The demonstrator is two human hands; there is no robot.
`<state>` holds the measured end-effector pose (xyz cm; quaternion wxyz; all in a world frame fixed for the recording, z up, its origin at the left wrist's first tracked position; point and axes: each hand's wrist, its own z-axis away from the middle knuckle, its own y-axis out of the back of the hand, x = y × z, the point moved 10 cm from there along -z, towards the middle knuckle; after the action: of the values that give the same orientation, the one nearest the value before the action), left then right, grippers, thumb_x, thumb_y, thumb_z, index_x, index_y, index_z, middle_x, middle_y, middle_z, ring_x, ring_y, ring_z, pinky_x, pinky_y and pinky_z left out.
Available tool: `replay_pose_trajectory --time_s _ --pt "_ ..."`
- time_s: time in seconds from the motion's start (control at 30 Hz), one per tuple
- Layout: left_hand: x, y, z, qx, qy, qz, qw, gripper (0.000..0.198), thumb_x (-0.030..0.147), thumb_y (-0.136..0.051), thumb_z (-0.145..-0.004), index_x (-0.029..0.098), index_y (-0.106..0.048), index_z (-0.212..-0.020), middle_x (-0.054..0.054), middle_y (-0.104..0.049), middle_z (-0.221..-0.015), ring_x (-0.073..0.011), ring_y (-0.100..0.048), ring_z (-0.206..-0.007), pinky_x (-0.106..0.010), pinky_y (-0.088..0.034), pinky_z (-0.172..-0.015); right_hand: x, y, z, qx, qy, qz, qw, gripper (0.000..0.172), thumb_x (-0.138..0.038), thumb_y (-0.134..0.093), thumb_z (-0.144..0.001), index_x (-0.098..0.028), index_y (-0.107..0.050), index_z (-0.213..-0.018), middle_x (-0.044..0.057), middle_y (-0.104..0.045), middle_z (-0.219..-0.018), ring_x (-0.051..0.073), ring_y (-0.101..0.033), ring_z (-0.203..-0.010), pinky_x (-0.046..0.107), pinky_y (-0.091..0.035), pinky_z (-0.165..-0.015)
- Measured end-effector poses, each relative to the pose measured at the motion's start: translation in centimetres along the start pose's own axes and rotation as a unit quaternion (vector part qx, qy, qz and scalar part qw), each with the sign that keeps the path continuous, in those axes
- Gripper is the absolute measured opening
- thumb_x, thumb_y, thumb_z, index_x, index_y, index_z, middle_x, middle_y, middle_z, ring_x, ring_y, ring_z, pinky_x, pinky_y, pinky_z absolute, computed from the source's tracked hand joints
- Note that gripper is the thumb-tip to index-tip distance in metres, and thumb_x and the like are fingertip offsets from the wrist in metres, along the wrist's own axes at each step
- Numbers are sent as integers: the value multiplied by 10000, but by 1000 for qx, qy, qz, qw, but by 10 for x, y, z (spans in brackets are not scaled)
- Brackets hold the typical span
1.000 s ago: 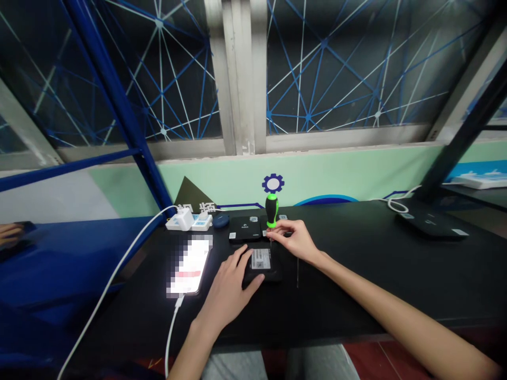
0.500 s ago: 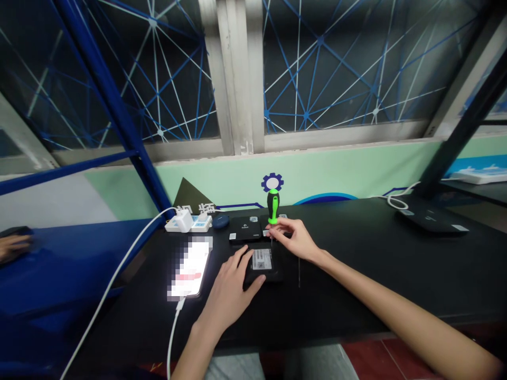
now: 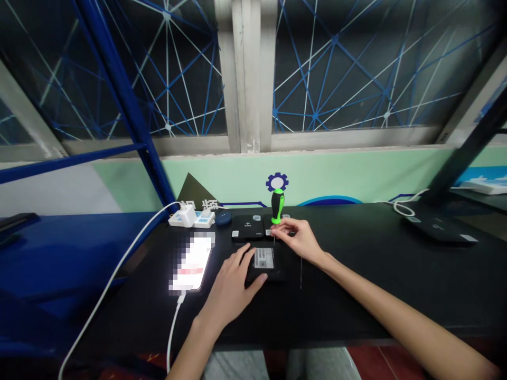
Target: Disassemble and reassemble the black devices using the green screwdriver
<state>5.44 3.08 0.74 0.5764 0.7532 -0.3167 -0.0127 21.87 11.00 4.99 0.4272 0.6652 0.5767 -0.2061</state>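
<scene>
Your right hand (image 3: pixel 299 240) pinches the screwdriver (image 3: pixel 278 207) upright at the black device's (image 3: pixel 266 264) far edge. Your left hand (image 3: pixel 233 279) lies spread along its left.

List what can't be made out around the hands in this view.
All in the head view:
Tip of the screwdriver: too small and dark to place exactly.
Left side of the black device: covered by the left hand.
Box behind the right hand: partly hidden by hand and screwdriver.
Print on the label: too small to read.
Phone screen: pixelated.
</scene>
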Motion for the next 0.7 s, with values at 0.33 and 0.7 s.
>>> replay_pose_trajectory --time_s 0.33,0.7 --pt "-1 -2 0 -15 12 4 1000 512 496 -454 -991 312 -358 -1459 -42 -370 -1534 -277 -444 -1330 -474 -372 -1093 3 5 -1 34 -4 -15 999 261 -390 -797 -757 -178 -645 -754 33 -699 -701 169 -664 -623 261 -528 -565" --pt "0 0 0 -12 8 12 1000 513 486 -469 -986 317 -366 -1459 -51 -380 -1530 -282 -450 -1331 -474 -378 -1085 0 -4 1 -22 2 -38 999 256 -394 -636 -894 -171 -731 -978 69 -741 -792 192 -682 -673 305 -570 -641"
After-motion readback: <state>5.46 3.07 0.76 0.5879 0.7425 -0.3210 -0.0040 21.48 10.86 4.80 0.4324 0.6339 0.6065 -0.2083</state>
